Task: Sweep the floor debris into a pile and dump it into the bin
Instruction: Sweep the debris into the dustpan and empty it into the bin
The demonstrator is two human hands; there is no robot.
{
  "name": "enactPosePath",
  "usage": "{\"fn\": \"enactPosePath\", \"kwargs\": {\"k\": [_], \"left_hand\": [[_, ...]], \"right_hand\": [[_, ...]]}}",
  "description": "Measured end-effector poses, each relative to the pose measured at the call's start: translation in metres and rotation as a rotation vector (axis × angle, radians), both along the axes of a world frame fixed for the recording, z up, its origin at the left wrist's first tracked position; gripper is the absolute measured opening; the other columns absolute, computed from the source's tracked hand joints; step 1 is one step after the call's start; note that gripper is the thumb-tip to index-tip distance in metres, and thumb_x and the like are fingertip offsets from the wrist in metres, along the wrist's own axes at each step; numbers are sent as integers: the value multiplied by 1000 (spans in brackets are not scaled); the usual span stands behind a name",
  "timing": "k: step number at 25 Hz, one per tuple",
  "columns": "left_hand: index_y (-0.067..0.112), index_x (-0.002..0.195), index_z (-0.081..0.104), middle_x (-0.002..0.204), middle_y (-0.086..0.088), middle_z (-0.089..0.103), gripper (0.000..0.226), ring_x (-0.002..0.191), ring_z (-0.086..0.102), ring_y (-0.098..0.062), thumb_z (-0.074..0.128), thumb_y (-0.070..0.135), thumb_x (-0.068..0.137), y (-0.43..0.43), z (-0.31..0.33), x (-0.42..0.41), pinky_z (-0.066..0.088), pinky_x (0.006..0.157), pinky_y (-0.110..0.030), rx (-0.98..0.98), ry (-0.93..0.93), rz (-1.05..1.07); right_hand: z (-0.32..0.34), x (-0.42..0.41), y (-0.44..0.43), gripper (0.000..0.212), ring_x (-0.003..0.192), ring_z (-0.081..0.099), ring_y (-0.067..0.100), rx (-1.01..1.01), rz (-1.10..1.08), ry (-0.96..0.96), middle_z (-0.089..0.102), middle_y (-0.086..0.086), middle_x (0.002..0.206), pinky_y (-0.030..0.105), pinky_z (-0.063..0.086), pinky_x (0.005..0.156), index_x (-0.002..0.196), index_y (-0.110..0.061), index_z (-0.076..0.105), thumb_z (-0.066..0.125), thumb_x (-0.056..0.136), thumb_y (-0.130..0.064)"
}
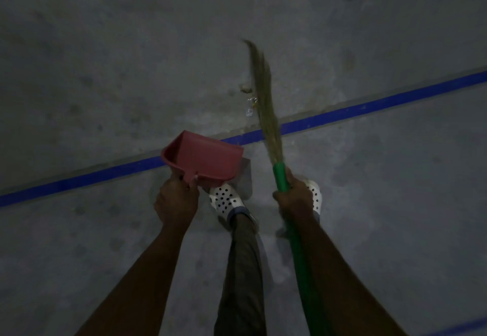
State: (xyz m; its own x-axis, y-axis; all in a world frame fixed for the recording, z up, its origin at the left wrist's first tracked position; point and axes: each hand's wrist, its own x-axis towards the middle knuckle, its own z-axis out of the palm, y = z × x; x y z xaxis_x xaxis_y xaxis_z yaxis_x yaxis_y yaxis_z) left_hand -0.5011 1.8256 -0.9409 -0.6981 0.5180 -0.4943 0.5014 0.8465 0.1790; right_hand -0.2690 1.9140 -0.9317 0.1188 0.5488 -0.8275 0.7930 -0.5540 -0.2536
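Observation:
My left hand (176,198) grips the short handle of a red dustpan (204,159), held above the floor with its mouth facing away from me. My right hand (296,198) grips the green handle of a grass broom (263,93). Its straw bristles reach forward across the blue line and are blurred. A few small bits of debris (250,104), some shiny, lie on the grey floor just left of the bristles. No bin is in view.
A blue tape line (369,105) runs diagonally across the grey concrete floor (131,59). A second blue line (463,329) shows at the bottom right corner. My feet in white perforated clogs (226,200) stand just behind the dustpan and broom.

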Motion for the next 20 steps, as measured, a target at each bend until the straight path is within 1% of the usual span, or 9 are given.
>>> {"fn": "enactPosePath", "kwargs": {"k": [3, 5, 7, 10, 12, 14, 16, 18, 20], "left_hand": [[11, 105, 63, 94, -18, 68, 41, 88, 65, -38, 52, 49, 95, -3, -1, -7, 41, 67, -35, 14, -4, -96], [10, 101, 64, 89, -17, 68, 36, 84, 65, -37, 53, 44, 96, -1, -7, -14, 36, 64, -32, 51, -30, -177], [9, 101, 64, 87, -17, 67, 33, 82, 64, -37, 55, 41, 96, 8, -21, -19, 36, 63, -32, 95, -39, -263], [7, 101, 63, 87, -17, 65, 30, 80, 63, -36, 60, 36, 95, 25, -68, -26, 34, 61, -31, 164, -1, -303], [6, 100, 60, 87, -16, 64, 31, 80, 62, -35, 58, 37, 96, 30, -110, -25, 33, 59, -31, 199, 11, -306], [7, 101, 59, 87, -14, 64, 33, 80, 61, -33, 57, 39, 96, 29, -151, -23, 32, 59, -31, 212, 21, -313], [8, 106, 60, 89, -13, 66, 34, 81, 62, -31, 55, 40, 97, 26, -183, -22, 32, 60, -30, 224, -15, -298], [11, 113, 62, 93, -12, 67, 34, 82, 62, -30, 54, 41, 97, 22, -207, -23, 35, 62, -29, 245, -66, -336], [13, 116, 63, 92, -14, 66, 33, 78, 61, -29, 55, 39, 97, 25, -223, -25, 36, 61, -29, 259, -61, -383]], "right_hand": [[32, 12, -42, 74, 66, 68, 23, -62, -179, 28, 67, 7, 85, 32, 57, 55, 154, -18, 38, 73, 89, -16], [48, 21, -47, 75, 60, 66, 22, -80, -273, 27, 66, 5, 77, 28, 55, 49, 155, -20, 35, 72, 90, -12], [46, 30, -34, 64, 58, 64, 20, -52, -310, 15, 65, 5, 73, 22, 52, 46, 150, -13, 43, 70, 92, -12], [9, 32, -11, 47, 61, 65, 21, 25, -346, 5, 66, 7, 74, 29, 53, 54, 136, -11, 55, 70, 91, -14], [-21, 28, -1, 54, 59, 65, 23, 87, -384, 30, 69, 12, 79, 30, 54, 54, 138, -26, 51, 71, 90, -11], [-55, 30, -1, 54, 63, 65, 24, 90, -365, 49, 69, 15, 85, 29, 53, 53, 130, -37, 45, 70, 91, -10], [-82, 31, -4, 50, 71, 67, 28, 71, -325, 21, 68, 13, 89, 36, 56, 61, 136, -27, 52, 71, 91, -14], [-99, 32, -17, 56, 76, 69, 29, 82, -214, -31, 67, 10, 92, 45, 60, 71, 142, -17, 50, 72, 90, -18], [-113, 32, -29, 70, 84, 69, 28, 82, -106, -17, 68, 9, 101, 50, 60, 78, 152, -21, 41, 72, 89, -20]]}}
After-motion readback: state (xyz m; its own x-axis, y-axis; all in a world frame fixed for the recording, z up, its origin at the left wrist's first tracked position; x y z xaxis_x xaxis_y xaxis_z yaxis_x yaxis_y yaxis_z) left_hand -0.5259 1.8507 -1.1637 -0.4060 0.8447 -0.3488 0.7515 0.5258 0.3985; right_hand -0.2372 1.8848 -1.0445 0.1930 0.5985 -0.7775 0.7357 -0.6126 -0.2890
